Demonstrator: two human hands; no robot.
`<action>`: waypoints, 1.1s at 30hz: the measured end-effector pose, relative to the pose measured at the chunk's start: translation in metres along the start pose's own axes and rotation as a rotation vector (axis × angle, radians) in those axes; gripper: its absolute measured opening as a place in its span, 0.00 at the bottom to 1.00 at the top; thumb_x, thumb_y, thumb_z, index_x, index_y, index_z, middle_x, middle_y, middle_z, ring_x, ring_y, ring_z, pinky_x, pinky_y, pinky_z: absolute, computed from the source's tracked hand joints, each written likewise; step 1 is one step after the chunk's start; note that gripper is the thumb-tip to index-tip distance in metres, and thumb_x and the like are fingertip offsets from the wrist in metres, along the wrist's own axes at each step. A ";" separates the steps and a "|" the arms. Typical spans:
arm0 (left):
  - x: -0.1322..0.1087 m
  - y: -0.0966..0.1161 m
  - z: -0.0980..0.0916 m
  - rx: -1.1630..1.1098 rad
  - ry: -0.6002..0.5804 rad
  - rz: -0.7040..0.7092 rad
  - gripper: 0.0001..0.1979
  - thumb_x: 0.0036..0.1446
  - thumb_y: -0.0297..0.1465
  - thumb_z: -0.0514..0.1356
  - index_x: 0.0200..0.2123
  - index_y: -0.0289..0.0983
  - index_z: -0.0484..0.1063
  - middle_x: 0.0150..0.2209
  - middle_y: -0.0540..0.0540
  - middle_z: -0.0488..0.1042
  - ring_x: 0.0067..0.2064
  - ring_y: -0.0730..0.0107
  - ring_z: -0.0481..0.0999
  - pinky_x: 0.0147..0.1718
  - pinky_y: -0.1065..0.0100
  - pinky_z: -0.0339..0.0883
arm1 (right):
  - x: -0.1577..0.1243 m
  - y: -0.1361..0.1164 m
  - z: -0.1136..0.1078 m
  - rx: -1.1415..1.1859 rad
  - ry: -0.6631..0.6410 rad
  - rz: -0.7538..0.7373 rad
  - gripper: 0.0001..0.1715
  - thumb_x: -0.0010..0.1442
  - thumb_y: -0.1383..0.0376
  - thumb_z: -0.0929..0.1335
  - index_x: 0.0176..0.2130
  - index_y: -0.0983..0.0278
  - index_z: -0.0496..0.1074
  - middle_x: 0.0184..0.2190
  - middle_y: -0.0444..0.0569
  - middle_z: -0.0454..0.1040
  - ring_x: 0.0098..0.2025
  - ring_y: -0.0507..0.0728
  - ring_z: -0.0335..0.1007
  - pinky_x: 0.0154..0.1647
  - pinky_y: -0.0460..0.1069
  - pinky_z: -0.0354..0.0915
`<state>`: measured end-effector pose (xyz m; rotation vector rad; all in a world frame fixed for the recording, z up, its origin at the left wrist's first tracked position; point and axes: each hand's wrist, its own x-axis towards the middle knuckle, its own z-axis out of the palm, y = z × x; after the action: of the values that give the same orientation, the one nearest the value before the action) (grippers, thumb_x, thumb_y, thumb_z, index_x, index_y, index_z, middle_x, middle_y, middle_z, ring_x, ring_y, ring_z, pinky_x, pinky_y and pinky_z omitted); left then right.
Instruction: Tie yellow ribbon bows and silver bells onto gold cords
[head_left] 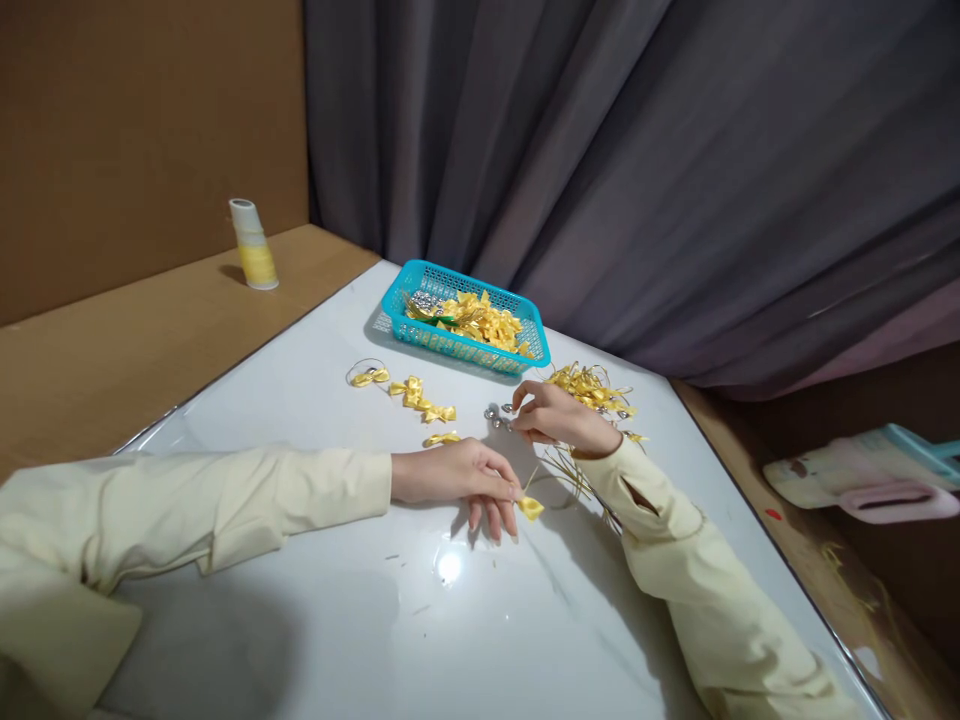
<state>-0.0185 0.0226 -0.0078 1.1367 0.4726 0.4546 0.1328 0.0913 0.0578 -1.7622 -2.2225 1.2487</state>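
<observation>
My left hand (474,482) is closed in a pinch on a yellow ribbon bow (531,508), with a thin gold cord rising beside it. Beyond it, my right hand (559,415) reaches over the table, its thumb and index finger bent together at a small silver bell (508,408). Several more silver bells (492,413) lie just left of those fingertips. Gold cords (568,472) are spread below my right wrist. Left of the bells sit loose yellow bows (412,392), a single bow (441,439) and a bow with a looped cord (370,377).
A turquoise basket (465,352) at the back holds yellow bows and silver bells. Behind my right hand lies a pile of corded bows (589,385). A ribbon spool (255,245) stands on the left ledge, and a tumbler (847,465) is at the right. A grey curtain (480,130) hangs behind.
</observation>
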 end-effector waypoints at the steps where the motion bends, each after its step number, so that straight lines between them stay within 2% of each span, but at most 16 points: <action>1: 0.000 0.000 0.000 0.001 0.001 -0.002 0.15 0.51 0.40 0.63 0.30 0.33 0.67 0.26 0.44 0.78 0.26 0.70 0.76 0.20 0.73 0.62 | 0.000 -0.001 0.000 -0.001 0.005 0.006 0.13 0.42 0.76 0.63 0.31 0.64 0.59 0.10 0.37 0.63 0.12 0.46 0.49 0.13 0.42 0.46; 13: 0.000 0.003 0.001 0.001 0.012 -0.016 0.15 0.49 0.41 0.63 0.30 0.33 0.68 0.25 0.44 0.78 0.25 0.70 0.76 0.19 0.72 0.62 | 0.009 0.003 -0.001 0.024 -0.020 -0.004 0.13 0.41 0.76 0.63 0.29 0.64 0.59 0.09 0.37 0.63 0.10 0.45 0.48 0.12 0.42 0.44; 22: -0.001 0.005 0.001 0.026 0.002 -0.023 0.16 0.49 0.42 0.63 0.28 0.33 0.68 0.25 0.45 0.77 0.23 0.71 0.75 0.20 0.73 0.62 | 0.018 0.006 -0.001 0.075 -0.270 -0.126 0.15 0.45 0.73 0.62 0.36 0.64 0.61 0.12 0.36 0.65 0.11 0.46 0.51 0.12 0.41 0.49; 26: -0.001 0.003 0.002 0.066 -0.003 -0.021 0.15 0.51 0.41 0.61 0.29 0.34 0.66 0.24 0.45 0.76 0.23 0.71 0.74 0.20 0.73 0.62 | 0.021 0.012 0.005 0.069 -0.323 -0.176 0.09 0.47 0.71 0.63 0.33 0.65 0.61 0.12 0.36 0.65 0.11 0.46 0.53 0.11 0.41 0.50; 29: -0.004 0.000 0.007 0.295 0.086 0.024 0.10 0.58 0.36 0.55 0.31 0.34 0.66 0.24 0.47 0.75 0.21 0.74 0.72 0.20 0.73 0.61 | 0.021 0.017 0.010 0.078 -0.291 -0.197 0.10 0.48 0.71 0.63 0.33 0.64 0.58 0.12 0.35 0.65 0.11 0.45 0.52 0.11 0.40 0.50; 31: -0.008 -0.004 0.011 0.636 0.174 0.163 0.09 0.60 0.32 0.52 0.32 0.34 0.68 0.24 0.48 0.75 0.23 0.74 0.71 0.24 0.73 0.62 | 0.021 0.019 0.013 0.087 -0.257 -0.205 0.12 0.49 0.71 0.63 0.35 0.63 0.56 0.12 0.34 0.65 0.11 0.45 0.51 0.11 0.40 0.50; 33: -0.011 -0.008 0.013 1.049 0.201 0.355 0.10 0.62 0.30 0.50 0.34 0.34 0.69 0.27 0.46 0.75 0.29 0.71 0.72 0.28 0.71 0.61 | 0.021 0.022 0.015 0.091 -0.225 -0.210 0.13 0.49 0.71 0.63 0.35 0.62 0.54 0.13 0.33 0.64 0.10 0.45 0.51 0.11 0.40 0.49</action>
<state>-0.0194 0.0038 -0.0093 2.2213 0.7190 0.6557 0.1356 0.1014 0.0258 -1.3758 -2.3477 1.5364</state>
